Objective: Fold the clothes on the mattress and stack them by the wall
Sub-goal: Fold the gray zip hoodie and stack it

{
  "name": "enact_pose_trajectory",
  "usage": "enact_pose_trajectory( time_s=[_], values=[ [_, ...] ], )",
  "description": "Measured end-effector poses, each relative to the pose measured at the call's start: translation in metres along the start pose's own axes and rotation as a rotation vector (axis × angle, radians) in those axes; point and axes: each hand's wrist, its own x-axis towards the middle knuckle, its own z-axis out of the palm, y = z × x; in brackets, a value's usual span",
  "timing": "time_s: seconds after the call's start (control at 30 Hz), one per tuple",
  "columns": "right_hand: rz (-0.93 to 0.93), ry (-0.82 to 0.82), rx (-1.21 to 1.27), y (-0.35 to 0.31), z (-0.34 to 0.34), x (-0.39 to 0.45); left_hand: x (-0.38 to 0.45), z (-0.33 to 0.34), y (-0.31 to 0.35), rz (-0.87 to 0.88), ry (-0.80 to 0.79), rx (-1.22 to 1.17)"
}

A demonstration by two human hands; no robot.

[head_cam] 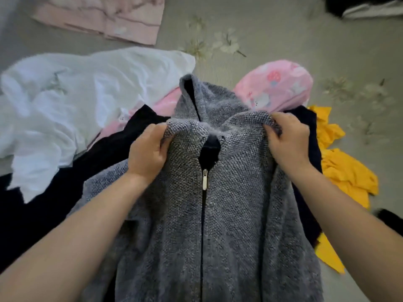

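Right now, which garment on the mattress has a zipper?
The grey knit jacket, held near the collar by the left hand and right hand. Its silver zipper pull shows; no zipper shows on the others.

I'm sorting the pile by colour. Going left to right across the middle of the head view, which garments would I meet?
white garment → black garment → grey zip-up knit, gripped by left hand and right hand → yellow garment.
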Motion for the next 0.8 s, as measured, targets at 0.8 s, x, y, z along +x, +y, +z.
enact_pose_trajectory(
  time_s=[0.8],
  values=[
    [0.769, -0.379, -0.179, 0.074, -0.056, -0.173, -0.209, 0.057, 0.038, -0.295, -1.007, 0.68]
  ],
)
